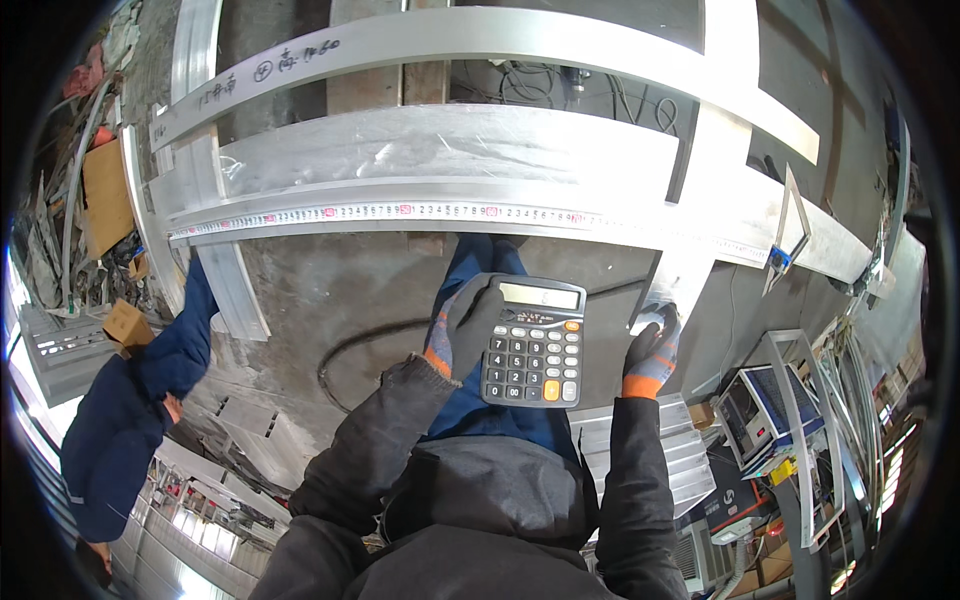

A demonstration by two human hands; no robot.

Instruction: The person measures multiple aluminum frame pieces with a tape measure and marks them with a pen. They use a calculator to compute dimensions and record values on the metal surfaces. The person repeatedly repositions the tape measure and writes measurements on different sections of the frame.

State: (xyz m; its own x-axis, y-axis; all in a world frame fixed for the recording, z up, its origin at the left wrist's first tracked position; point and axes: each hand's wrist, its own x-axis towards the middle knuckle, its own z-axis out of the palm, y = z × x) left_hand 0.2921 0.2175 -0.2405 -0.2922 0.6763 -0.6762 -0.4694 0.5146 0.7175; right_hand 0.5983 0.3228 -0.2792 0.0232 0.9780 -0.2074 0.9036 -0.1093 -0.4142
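Observation:
My left hand (466, 330), in a grey and orange glove, grips a black calculator (532, 343) by its left side. Its keys and lit display face up toward me. At the right, my gloved right hand (653, 352) is beside the crosswise metal beam (684, 275). Its fingers are curled; whatever they may hold is too small or hidden to make out. Beyond both hands, a steel tape measure (450, 211) lies stretched along the near edge of a long silvery profile (440, 150). Farther off, a parallel metal bar (450, 35) carries handwriting.
A co-worker in dark blue clothes (120, 430) is at the left. A triangular set square (789, 228) stands on the profile's right end. Below right are a blue-and-white machine (762, 420) and metal strips. A black cable (335, 355) curves over the floor; cardboard (108, 200) and scrap lie far left.

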